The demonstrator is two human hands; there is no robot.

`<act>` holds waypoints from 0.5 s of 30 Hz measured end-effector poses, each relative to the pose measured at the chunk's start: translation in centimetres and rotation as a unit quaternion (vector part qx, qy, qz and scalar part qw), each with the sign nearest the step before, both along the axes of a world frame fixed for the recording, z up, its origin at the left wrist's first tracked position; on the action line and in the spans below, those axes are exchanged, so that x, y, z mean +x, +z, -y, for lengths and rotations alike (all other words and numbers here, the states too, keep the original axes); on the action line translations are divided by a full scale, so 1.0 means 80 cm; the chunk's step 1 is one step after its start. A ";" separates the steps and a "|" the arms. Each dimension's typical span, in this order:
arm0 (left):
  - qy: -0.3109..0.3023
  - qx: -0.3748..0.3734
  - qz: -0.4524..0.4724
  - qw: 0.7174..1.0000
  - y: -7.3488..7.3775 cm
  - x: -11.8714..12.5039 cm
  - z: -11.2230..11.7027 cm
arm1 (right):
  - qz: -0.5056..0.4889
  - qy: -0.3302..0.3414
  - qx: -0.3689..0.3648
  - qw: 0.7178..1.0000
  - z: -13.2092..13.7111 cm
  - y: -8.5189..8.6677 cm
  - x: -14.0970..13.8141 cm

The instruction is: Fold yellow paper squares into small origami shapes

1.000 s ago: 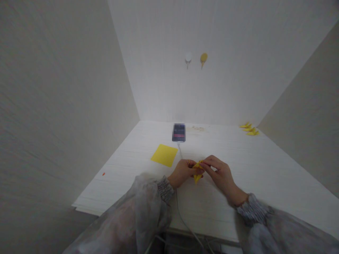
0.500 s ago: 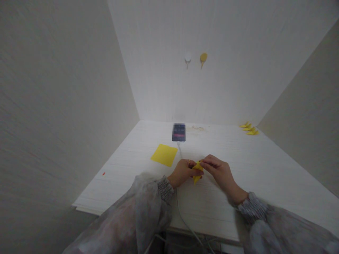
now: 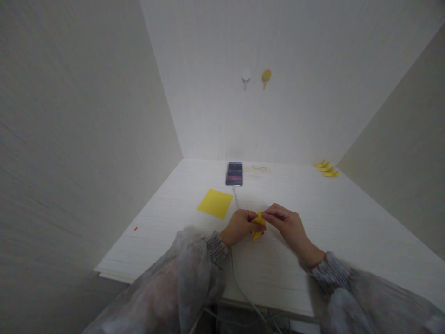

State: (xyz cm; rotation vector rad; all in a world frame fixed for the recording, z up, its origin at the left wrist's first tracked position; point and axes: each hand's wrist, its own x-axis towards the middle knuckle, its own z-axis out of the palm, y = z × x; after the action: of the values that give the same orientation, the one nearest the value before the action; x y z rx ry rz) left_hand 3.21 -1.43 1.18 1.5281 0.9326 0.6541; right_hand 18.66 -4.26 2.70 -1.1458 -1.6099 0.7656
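Observation:
Between my two hands is a small piece of folded yellow paper (image 3: 257, 235), held above the white table. My left hand (image 3: 240, 226) grips its middle, thumb on top and fingers underneath. With thumb and forefinger together, my right hand (image 3: 285, 222) pinches the paper's upper corner; the exact fold there is hidden by the fingertips. A flat square sheet of yellow paper (image 3: 215, 203) lies just beyond my left hand. Several folded yellow paper pieces (image 3: 327, 169) sit in a row at the far right of the table.
A phone (image 3: 234, 174) with a blurred screen lies near the back wall, its white cable (image 3: 237, 278) running under my left wrist to the front edge. A small red scrap (image 3: 136, 228) is at the left. Two hooks (image 3: 266, 75) are on the back wall.
Both hands keep their grips on the folded yellow paper. The paper has shifted very slightly to the left; everything else looks the same.

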 end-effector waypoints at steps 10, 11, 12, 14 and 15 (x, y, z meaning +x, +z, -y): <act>-0.013 0.007 -0.026 1.000 -0.003 0.000 -0.001 | -0.063 -0.024 -0.005 0.998 0.003 0.005 -0.002; -0.011 0.009 -0.030 0.999 -0.004 0.000 -0.002 | -0.066 -0.028 -0.005 0.997 0.003 0.006 -0.002; -0.009 0.010 -0.033 0.999 -0.005 0.000 -0.002 | -0.064 -0.027 -0.006 0.998 0.003 0.007 -0.001; -0.003 0.008 -0.029 1.000 -0.005 -0.001 -0.003 | -0.040 -0.006 -0.013 0.999 0.002 0.006 0.001; 0.001 0.006 -0.023 1.000 -0.006 -0.001 -0.003 | -0.022 0.011 -0.018 1.000 0.001 0.005 0.001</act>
State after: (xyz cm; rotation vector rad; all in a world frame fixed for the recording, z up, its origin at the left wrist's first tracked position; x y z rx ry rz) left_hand 3.12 -1.20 0.72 1.5594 0.9652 0.6298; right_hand 18.75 -4.35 3.13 -1.1294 -1.5803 0.8317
